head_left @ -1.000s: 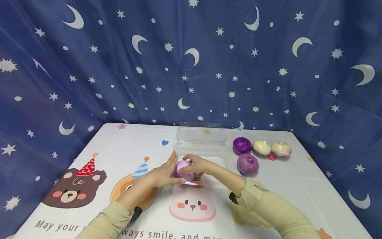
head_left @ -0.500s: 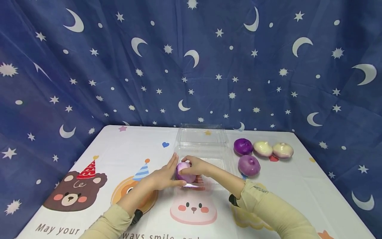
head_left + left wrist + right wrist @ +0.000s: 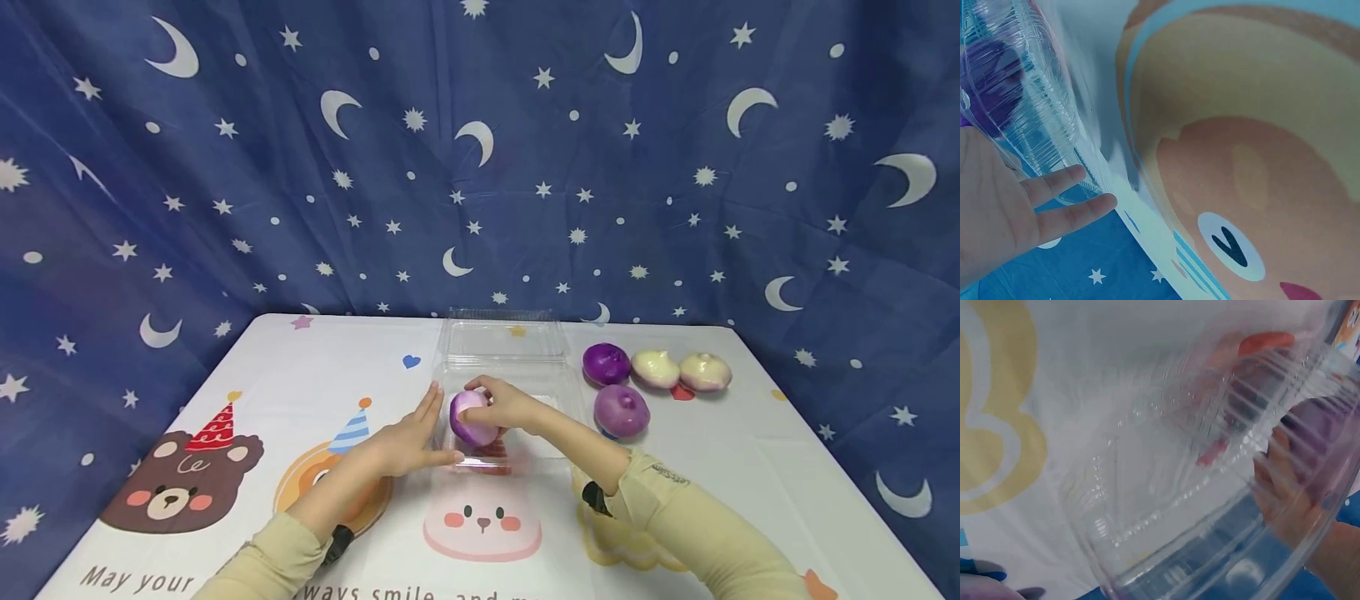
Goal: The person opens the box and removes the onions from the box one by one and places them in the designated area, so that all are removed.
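Observation:
My right hand (image 3: 513, 406) grips a purple onion (image 3: 462, 425) with a pale, shiny patch, at the left end of a clear plastic clamshell box (image 3: 551, 457). Through the box wall in the right wrist view, the fingers (image 3: 1282, 472) of that hand curl against the onion (image 3: 1322, 440). My left hand (image 3: 401, 443) rests along the box's left side, its fingers straight and thumb reaching to the front rim. In the left wrist view, two fingertips (image 3: 1102, 204) of it extend beside the ribbed box wall (image 3: 1047, 119), with the purple onion (image 3: 991, 81) showing through.
The hinged lid (image 3: 498, 340) lies folded back toward the blue star-and-moon curtain (image 3: 375, 167). Right of the box are a dark purple onion (image 3: 606, 365), a lighter purple onion (image 3: 622, 411) and two pale onions (image 3: 656, 369). A cartoon-printed white cloth (image 3: 360, 342) covers the table.
The onion in my right hand has turned and shifted slightly to the right, away from the left hand. My left hand keeps its place at the box's side.

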Demonstrator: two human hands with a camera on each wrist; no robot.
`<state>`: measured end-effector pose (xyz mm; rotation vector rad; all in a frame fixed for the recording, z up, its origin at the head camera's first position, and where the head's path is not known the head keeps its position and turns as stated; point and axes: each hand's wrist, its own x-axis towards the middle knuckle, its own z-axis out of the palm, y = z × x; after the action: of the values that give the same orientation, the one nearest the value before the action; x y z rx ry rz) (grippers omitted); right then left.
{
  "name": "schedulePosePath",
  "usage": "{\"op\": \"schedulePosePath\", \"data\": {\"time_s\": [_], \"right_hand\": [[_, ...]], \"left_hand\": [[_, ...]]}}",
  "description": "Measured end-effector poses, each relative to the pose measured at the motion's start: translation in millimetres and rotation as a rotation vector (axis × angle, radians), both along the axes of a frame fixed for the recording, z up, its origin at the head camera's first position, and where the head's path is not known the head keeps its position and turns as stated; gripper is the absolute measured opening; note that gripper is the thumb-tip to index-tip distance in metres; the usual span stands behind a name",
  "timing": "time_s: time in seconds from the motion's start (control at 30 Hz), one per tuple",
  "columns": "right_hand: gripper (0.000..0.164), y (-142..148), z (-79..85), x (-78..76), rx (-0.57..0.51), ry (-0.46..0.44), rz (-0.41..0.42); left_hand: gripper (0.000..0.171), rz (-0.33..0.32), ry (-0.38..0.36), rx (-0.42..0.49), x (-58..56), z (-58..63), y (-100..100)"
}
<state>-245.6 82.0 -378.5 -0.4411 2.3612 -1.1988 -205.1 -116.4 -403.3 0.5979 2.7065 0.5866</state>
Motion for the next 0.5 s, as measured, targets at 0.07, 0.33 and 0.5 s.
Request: {"op": "schedulePosePath", "data": {"time_s": [0.07,0.33,0.5], "right_hand": [[0.056,4,0.8,-1.8,-0.008,0.001,-0.005],[0.057,16,4.9,-2.6,-0.037,0.021,0.013],[0.056,21,7.2,0.6,-0.074,0.029,0.016]], "left_hand": [[0.107,-0.005,0.004,0.001,-0.2,-0.1,0],[0.106,0.007,-0.015,-0.012,-1.2,4.0,2],[0.105,0.022,-0.040,0.001,-0.6,1.8,1]]}}
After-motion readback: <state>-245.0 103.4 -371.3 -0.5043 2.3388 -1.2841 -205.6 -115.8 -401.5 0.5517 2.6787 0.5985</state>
